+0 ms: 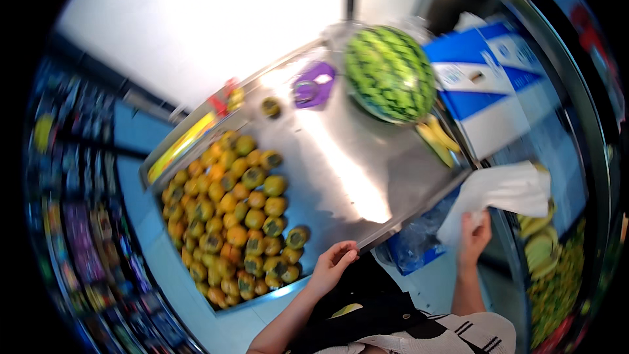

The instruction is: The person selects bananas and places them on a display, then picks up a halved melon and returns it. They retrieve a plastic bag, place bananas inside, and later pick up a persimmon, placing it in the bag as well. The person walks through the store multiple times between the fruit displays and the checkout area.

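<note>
My right hand (476, 233) grips a white cloth or paper sheet (504, 190), which spreads out limply beyond the fingers over the right edge of the table. My left hand (333, 267) is at the near edge of the metal table (321, 157), fingers together and thumb against them, with nothing seen in it. Left of that hand lies a broad heap of orange-green persimmons (229, 223), several with their leafy caps upward. One persimmon (270, 107) sits apart, higher on the table.
A large striped watermelon (390, 73) rests at the far right corner, beside a yellow-green fruit piece (438, 139). A purple item (314, 86) lies left of it. Blue-white cartons (485, 92) stand at right, above green fruit (542, 255). Stocked shelves (85, 223) line the left.
</note>
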Motion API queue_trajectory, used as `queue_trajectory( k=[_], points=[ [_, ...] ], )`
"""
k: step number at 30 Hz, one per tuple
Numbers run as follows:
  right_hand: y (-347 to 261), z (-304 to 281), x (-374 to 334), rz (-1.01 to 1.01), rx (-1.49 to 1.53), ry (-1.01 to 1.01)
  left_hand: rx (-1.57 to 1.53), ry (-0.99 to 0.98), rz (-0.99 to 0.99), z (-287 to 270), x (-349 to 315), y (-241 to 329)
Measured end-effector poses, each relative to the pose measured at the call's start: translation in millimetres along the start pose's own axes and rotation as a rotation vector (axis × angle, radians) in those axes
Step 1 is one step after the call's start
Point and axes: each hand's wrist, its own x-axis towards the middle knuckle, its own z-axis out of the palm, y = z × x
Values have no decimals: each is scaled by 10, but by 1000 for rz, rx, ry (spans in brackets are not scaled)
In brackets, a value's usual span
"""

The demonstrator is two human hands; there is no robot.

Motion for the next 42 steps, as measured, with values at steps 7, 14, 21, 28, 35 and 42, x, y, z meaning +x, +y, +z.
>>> queue_trajectory(
  k=[7,14,21,28,35,42],
  points=[
    [-1216,1781,-1982,388,780,-1414,-268,574,492,-1117,-2046,-403],
    [-1960,1942,-5290,911,461,-2200,-806,808,1027,-1402,-4981,-2289],
    [-2027,1262,-8274,1162,162,-2667,-1208,1251,1100,-1322,-6728,-4178],
    [-2102,887,-10682,602,-143,-2945,-1318,1349,1560,-1438,-8390,-4982],
    [-2125,208,-13424,-495,-123,-3285,-1261,1873,1605,-1542,-10291,-6225],
    [-1970,-1294,-15653,-381,-36,-3684,-1649,2086,1632,-1407,-11367,-7565]
  ],
)
